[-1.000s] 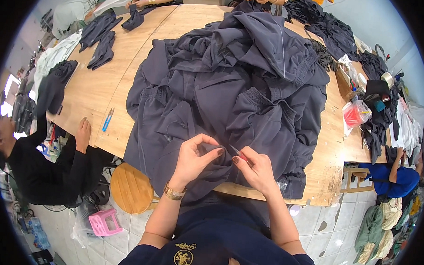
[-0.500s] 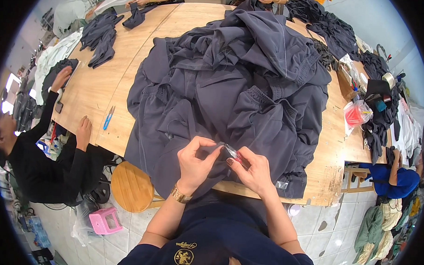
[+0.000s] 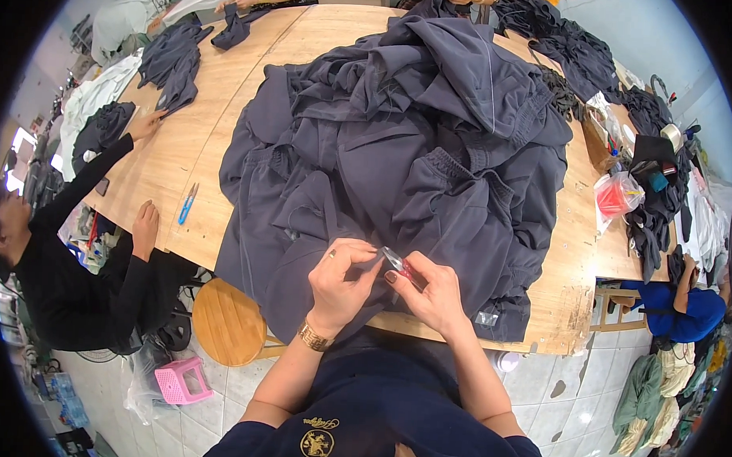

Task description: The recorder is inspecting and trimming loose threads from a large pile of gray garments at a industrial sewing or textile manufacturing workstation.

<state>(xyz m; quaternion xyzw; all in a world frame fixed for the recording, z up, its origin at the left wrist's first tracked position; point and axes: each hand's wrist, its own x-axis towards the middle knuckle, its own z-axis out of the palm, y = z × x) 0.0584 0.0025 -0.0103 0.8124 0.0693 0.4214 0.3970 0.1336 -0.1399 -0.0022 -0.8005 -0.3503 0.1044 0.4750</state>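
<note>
A big heap of dark grey garments (image 3: 368, 160), some with gathered elastic waistbands, lies before me on the wooden table. Over its near edge, my left hand (image 3: 340, 282) is closed in a pinch on a bit of the grey cloth; the fingers hide most of what they grip. My right hand (image 3: 430, 291) is wrapped round small thread snips (image 3: 394, 260) with silver blades and a red handle. The blades point up and left, close to the left fingertips. Whether they touch cloth I cannot tell.
Blue-handled snips (image 3: 188, 204) lie on the table (image 3: 199, 154) left of the heap. A person in black (image 3: 83, 259) sits at the left, reaching toward grey garments (image 3: 174, 65). Co-workers sit at the far side and right. A round wooden stool (image 3: 228, 322) and pink stool (image 3: 182, 381) stand lower left.
The snips have come up and show more of their blades. My left fingers have shifted slightly. The person at left has moved a hand from the near pile to the farther grey garment.
</note>
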